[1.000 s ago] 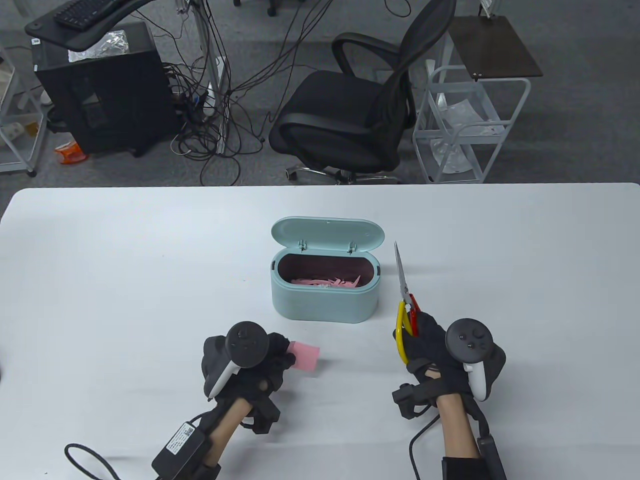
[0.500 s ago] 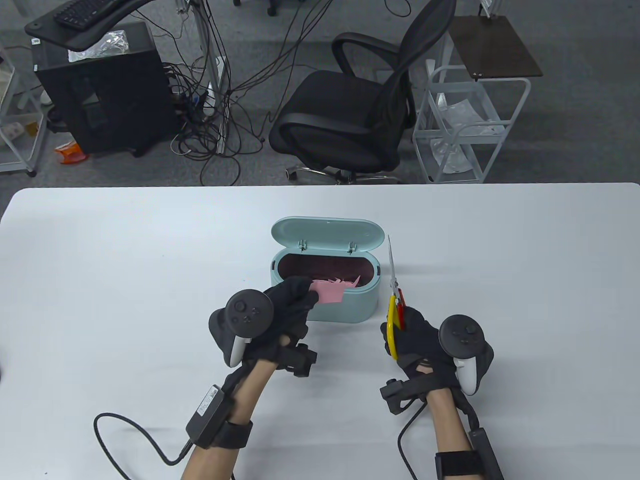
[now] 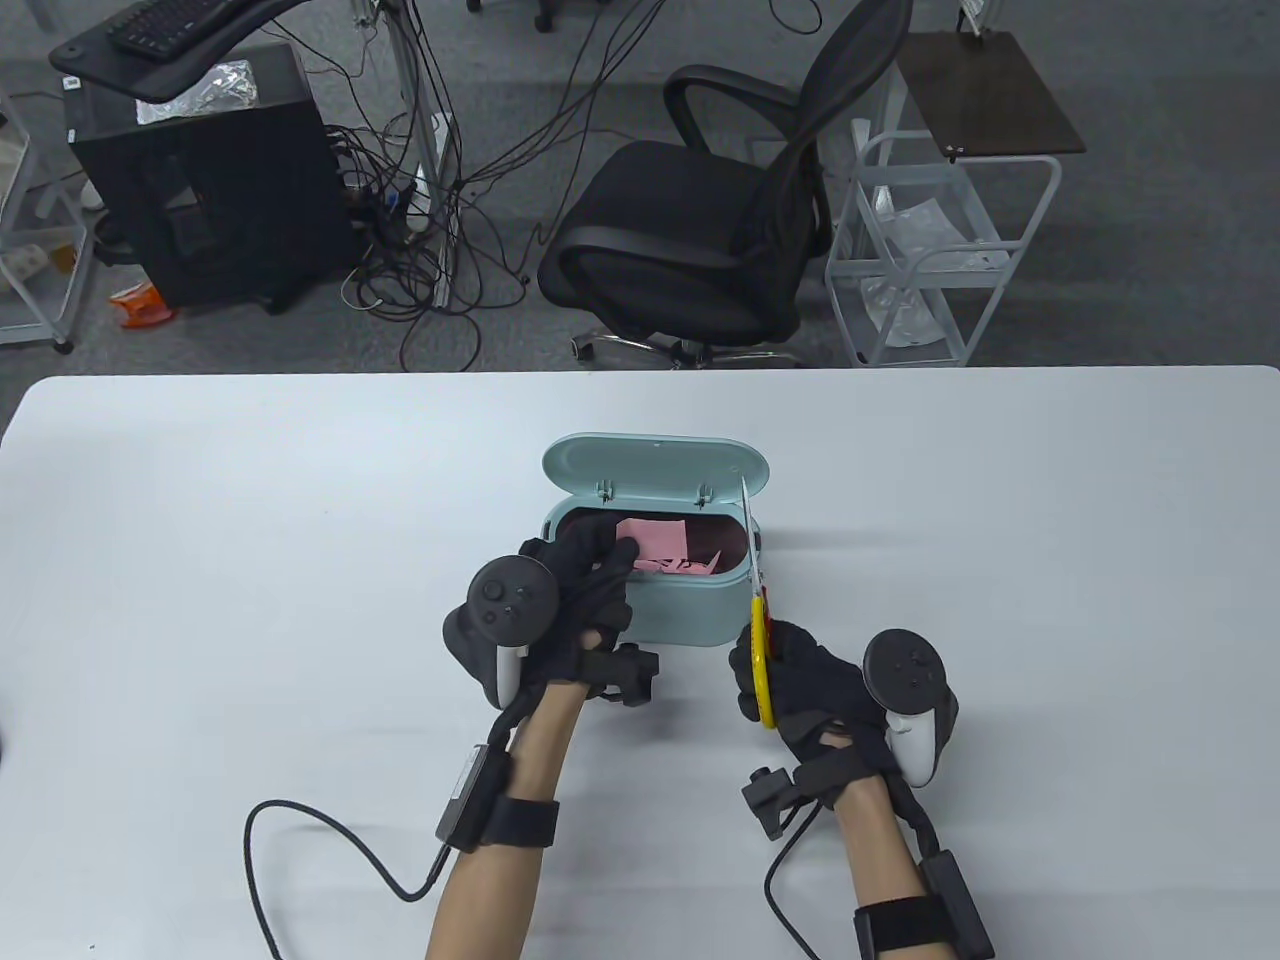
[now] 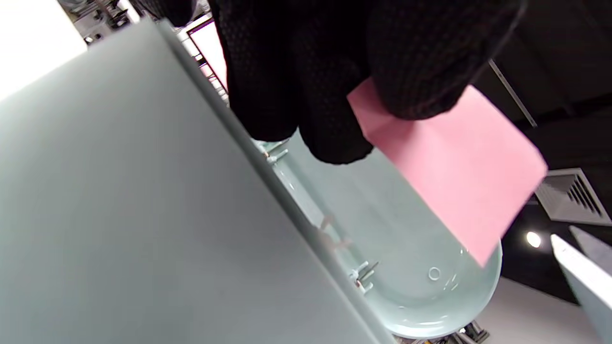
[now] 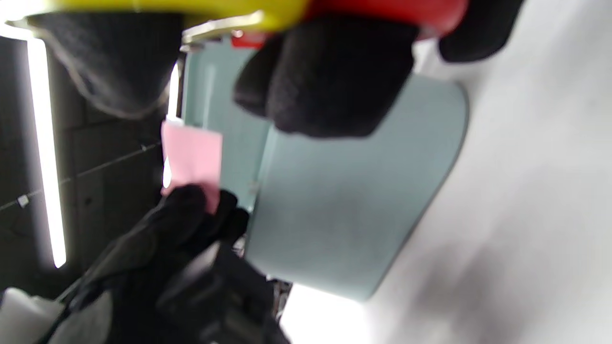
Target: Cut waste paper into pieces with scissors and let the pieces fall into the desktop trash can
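A mint-green desktop trash can stands mid-table with its lid flipped back; pink scraps lie inside. My left hand pinches a pink paper piece and holds it over the can's opening; the left wrist view shows the pink paper between thumb and fingers above the lid. My right hand grips the yellow-and-red handled scissors, blades closed and pointing away along the can's right end. In the right wrist view the scissor handles sit above my fingers, with the pink paper beyond.
Bare white tabletop stretches on both sides of the can. Cables trail from both wrists toward the near edge. Beyond the table's far edge stand an office chair, a white wire cart and a black computer case.
My left hand lifted the pink paper from the table up and forward over the can's opening. My right hand moved the scissors left, up to the can's right end.
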Motion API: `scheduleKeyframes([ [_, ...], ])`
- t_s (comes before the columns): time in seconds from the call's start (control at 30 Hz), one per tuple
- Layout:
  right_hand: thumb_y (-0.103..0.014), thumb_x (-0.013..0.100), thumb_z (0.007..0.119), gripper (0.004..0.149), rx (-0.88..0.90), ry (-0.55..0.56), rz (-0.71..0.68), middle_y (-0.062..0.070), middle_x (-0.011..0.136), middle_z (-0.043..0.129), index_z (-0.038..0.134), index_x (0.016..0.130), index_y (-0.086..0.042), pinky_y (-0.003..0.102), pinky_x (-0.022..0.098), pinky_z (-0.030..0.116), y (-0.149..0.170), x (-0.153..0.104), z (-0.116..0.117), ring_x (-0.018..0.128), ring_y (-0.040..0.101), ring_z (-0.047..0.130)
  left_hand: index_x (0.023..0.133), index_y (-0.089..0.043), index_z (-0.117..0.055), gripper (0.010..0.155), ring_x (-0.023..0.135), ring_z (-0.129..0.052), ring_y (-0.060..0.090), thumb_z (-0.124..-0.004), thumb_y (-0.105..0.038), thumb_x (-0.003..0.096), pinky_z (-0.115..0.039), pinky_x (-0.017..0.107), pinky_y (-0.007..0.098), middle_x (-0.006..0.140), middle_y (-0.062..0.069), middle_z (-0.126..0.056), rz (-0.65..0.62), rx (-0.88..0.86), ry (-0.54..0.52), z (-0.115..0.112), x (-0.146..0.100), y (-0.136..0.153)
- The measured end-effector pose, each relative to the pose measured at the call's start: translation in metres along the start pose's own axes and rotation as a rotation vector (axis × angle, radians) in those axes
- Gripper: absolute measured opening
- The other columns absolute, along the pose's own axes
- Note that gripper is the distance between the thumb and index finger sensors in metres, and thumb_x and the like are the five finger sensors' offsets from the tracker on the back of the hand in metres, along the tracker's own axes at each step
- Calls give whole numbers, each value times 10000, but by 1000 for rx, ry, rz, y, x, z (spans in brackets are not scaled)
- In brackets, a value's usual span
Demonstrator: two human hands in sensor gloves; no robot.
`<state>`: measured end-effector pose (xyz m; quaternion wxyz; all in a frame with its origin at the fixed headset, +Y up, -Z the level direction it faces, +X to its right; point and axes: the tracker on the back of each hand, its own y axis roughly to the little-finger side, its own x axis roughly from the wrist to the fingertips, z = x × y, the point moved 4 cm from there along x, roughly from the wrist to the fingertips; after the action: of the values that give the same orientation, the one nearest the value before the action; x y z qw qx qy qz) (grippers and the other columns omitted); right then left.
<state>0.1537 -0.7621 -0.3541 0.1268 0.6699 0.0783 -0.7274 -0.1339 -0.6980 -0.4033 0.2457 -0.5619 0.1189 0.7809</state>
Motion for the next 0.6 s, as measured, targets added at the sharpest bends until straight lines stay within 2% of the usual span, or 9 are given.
scheduleKeyframes([
  [0.13,-678,374,700,854,-71,-169,49,69,853,725,491,956,-89,723,669,459,6,-1,21,600,269,878,767,-252,-914,411,705,-1030,223,-910,-413,390,-486,740,658,667,-62,-1049,24,-12,7,1,3,2],
  [0.2,-711,384,656,887,-122,-214,45,81,895,683,437,975,-87,728,672,442,7,-1,25,645,277,851,769,-244,-917,411,698,-1022,229,-912,-410,393,-458,732,682,654,-53,-1046,45,-46,22,0,4,6],
  [0.23,-718,389,642,895,-131,-241,44,89,909,667,417,981,-86,732,674,433,8,-1,29,659,284,840,764,-235,-923,410,692,-1021,236,-913,-407,392,-443,725,696,643,-48,-1049,94,-73,37,-1,6,10],
  [0.33,-720,394,636,893,-140,-257,59,98,905,672,423,981,-81,724,676,445,10,-1,34,648,288,842,754,-216,-939,399,716,-991,246,-907,-396,399,-351,704,736,629,-33,-1055,231,-211,68,-2,7,21],
  [0.43,-735,390,632,882,-156,-260,58,79,855,730,475,963,-84,668,670,546,12,1,37,582,265,881,751,-214,-947,396,736,-976,245,-905,-390,400,-334,700,740,622,-32,-1061,245,-200,128,-2,10,22],
  [0.6,-756,374,645,860,-167,-244,62,45,774,811,575,922,-97,606,638,654,15,3,42,489,229,933,750,-208,-951,395,740,-971,240,-905,-386,400,-336,703,736,614,-29,-1063,284,-287,178,-2,14,29],
])
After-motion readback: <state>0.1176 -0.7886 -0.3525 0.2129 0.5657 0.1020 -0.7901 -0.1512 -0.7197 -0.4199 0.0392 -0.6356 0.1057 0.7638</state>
